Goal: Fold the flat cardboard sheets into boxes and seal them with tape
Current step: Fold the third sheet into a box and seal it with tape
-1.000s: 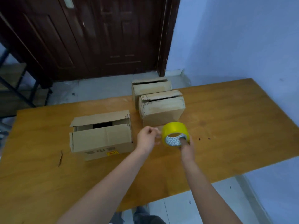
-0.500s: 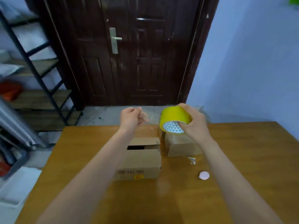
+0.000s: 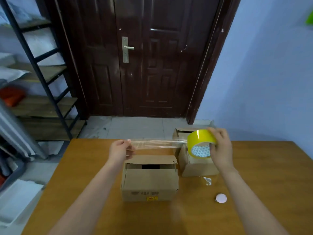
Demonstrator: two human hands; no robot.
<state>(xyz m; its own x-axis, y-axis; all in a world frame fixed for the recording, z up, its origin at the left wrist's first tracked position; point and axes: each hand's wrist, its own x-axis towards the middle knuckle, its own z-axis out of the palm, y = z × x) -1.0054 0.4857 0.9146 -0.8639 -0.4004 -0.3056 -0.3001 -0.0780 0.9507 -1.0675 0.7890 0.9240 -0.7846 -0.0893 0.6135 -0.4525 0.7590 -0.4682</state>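
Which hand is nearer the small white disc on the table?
Right. The right hand grips the tape roll up-table of the disc; the left hand is far across.

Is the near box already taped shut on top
No, the near box shows a dark gap between its top flaps, and the tape strip hangs above it.

tape roll (image 3: 199, 141): glossy yellow plastic
box (image 3: 149, 178): matt brown cardboard
table (image 3: 264, 175): smooth wood, slight sheen
door (image 3: 152, 65): glossy dark wood
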